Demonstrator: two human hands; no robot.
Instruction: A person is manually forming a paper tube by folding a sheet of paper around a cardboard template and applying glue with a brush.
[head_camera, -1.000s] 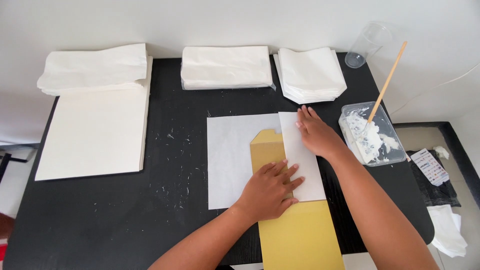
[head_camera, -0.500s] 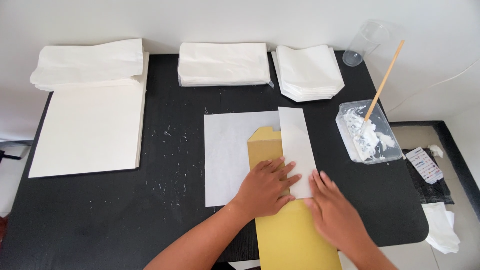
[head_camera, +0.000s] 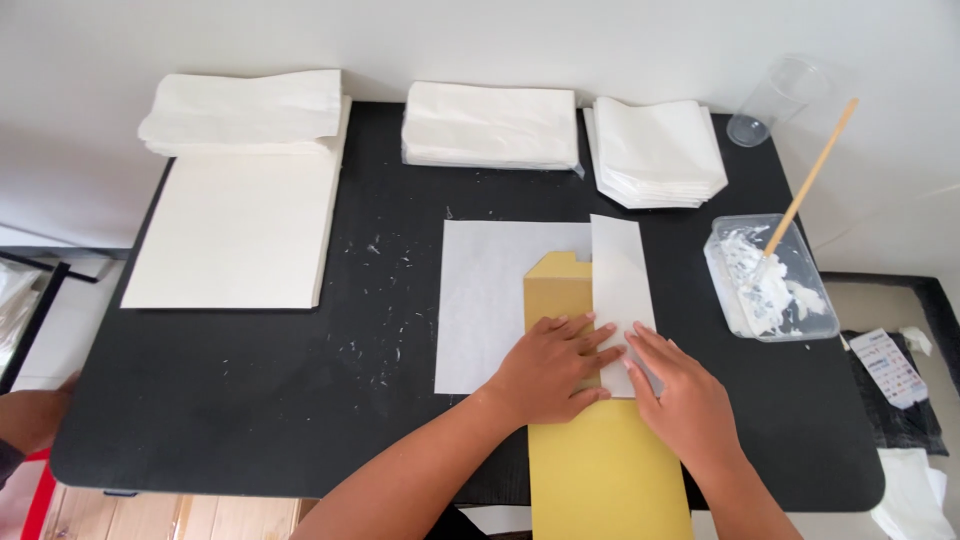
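Observation:
A white paper sheet (head_camera: 485, 300) lies on the black table (head_camera: 250, 390), its right part folded over as a narrow flap (head_camera: 620, 280). A long yellow card template (head_camera: 605, 470) lies on the sheet and runs past the table's front edge. My left hand (head_camera: 550, 365) presses flat on the template, fingers spread, tips at the flap's edge. My right hand (head_camera: 680, 400) lies flat beside it, fingers on the lower end of the folded flap. Neither hand grips anything.
Stacks of white paper sit at the back: a large pile (head_camera: 240, 220) at left, a folded stack (head_camera: 490, 125) in the middle, another (head_camera: 660, 150) at right. A clear tub of white paste (head_camera: 770, 280) with a wooden stick (head_camera: 810, 180) and a clear plastic cup (head_camera: 770, 100) stand at right.
My right hand slid down the folded flap from its upper end to its lower end and now rests next to my left hand, which stayed on the template.

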